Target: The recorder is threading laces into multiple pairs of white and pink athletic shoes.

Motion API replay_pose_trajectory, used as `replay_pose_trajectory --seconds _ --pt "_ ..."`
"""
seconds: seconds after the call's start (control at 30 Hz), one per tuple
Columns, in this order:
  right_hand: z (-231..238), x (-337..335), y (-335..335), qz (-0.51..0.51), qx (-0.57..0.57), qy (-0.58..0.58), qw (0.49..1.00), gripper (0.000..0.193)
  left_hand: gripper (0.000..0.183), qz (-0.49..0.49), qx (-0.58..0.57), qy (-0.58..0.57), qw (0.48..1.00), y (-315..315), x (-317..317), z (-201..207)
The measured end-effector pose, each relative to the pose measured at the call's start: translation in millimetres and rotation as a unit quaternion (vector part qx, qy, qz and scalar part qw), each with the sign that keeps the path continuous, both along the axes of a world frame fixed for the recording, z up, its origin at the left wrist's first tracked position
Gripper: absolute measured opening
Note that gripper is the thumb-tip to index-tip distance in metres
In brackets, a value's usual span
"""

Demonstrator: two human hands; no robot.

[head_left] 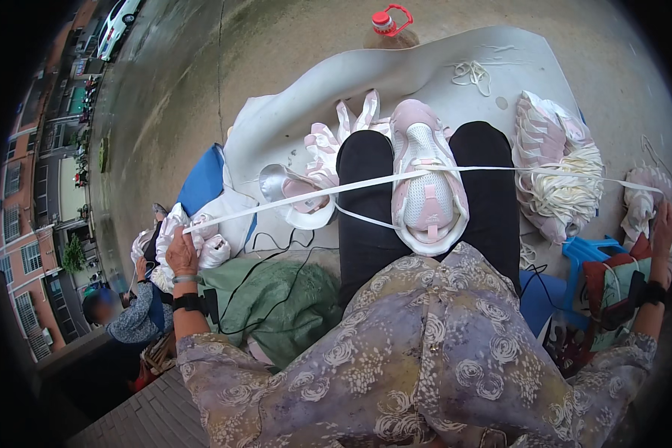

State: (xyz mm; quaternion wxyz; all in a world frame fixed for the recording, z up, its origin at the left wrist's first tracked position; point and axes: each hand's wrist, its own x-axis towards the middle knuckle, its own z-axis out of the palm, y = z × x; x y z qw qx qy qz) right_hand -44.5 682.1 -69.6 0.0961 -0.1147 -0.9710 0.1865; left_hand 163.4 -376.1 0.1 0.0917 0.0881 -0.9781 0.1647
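Note:
A pink and white sneaker rests on my lap between my black-trousered knees, its toe pointing away from me. A flat white shoelace passes through the sneaker's lower eyelets and stretches wide to both sides. At the far left my left hand pinches one end of the lace, arm spread out. My right hand is closed on the other end at the far right. A loop of lace hangs slack left of the sneaker.
Several pink and white shoe pieces lie on a grey sheet. Right of my knees sits a bundle of white laces over shoes, near a blue stool. A green sack lies left; another person sits beyond.

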Motion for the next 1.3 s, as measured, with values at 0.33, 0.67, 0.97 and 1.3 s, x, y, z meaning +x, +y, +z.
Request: replay_pose_trajectory --seconds 0.33,0.67,0.97,1.3 --pt "12.2 55.7 -439.5 0.082 -0.674 -0.372 0.633 0.018 0.040 0.226 0.812 -0.294 0.451 284.4 -107.3 -32.2" --pt "-27.8 24.2 -498.2 0.091 -0.638 -0.213 0.734 0.009 0.034 0.196 0.809 -0.224 0.508 345.3 -170.2 -64.6" --pt "-30.1 25.0 -497.4 0.085 -0.680 -0.164 0.710 0.004 0.037 -0.010 0.771 -0.035 0.636 345.4 -158.1 -62.8" --pt "-32.1 27.4 -499.2 0.116 -0.672 -0.134 0.719 0.005 0.036 0.125 0.814 -0.061 0.564 341.8 -137.0 -55.6"
